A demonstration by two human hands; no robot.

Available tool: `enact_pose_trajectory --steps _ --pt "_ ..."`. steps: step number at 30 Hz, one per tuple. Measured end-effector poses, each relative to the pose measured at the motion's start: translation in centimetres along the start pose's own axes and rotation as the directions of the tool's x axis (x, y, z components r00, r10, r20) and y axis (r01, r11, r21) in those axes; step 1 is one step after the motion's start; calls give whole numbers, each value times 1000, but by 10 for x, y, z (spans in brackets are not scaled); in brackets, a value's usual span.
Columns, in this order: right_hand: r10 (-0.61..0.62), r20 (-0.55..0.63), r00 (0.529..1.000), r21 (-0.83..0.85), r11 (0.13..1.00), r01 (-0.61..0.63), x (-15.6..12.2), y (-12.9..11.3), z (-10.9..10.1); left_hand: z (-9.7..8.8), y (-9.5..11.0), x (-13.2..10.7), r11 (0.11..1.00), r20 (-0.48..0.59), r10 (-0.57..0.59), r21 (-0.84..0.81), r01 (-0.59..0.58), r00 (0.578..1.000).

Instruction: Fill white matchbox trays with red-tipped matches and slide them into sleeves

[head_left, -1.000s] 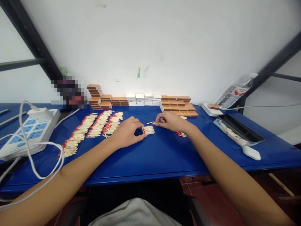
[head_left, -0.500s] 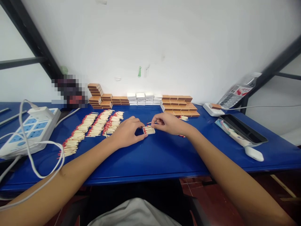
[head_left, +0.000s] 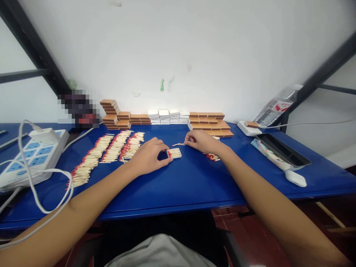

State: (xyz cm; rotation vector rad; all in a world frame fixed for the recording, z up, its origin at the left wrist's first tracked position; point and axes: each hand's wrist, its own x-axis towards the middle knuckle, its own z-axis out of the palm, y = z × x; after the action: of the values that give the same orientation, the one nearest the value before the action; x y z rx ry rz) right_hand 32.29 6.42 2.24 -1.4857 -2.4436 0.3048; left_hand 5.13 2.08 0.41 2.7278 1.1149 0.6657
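Note:
My left hand [head_left: 148, 155] curls around the left side of a small open matchbox tray [head_left: 174, 152] that lies on the blue table [head_left: 183, 181] and holds red-tipped matches. My right hand [head_left: 200, 141] rests just right of and behind the tray, its fingertips pinched on a loose match [head_left: 178, 144] lying on the table. A small heap of matches [head_left: 213, 157] sits beside my right wrist. Long rows of loose matches [head_left: 108, 152] lie to the left of my left hand.
Brown matchbox sleeves [head_left: 211, 124] and white trays [head_left: 167, 116] are stacked along the wall. A white power strip [head_left: 30, 155] with cables lies at the left. At the right are a phone [head_left: 282, 150], a white mouse-like item [head_left: 296, 178] and a tilted plastic bottle [head_left: 276, 106].
My right hand went to the tray half a second ago, then drew back to the right and behind it onto a loose match. My left hand stayed on the tray.

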Motion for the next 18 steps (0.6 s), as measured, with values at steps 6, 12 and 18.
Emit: enact_pose_trajectory --steps 6,12,18 --pt "11 57 998 -17 1000 -10 0 3 0 -1 2 1 1000 9 3 3 -3 1000" --pt "-17 25 1000 5 1000 17 -1 6 0 -1 2 0 1000 5 4 -7 -4 1000" --pt "-206 -18 978 77 975 207 2 -1 12 -1 2 1 1000 8 8 -12 -7 1000"
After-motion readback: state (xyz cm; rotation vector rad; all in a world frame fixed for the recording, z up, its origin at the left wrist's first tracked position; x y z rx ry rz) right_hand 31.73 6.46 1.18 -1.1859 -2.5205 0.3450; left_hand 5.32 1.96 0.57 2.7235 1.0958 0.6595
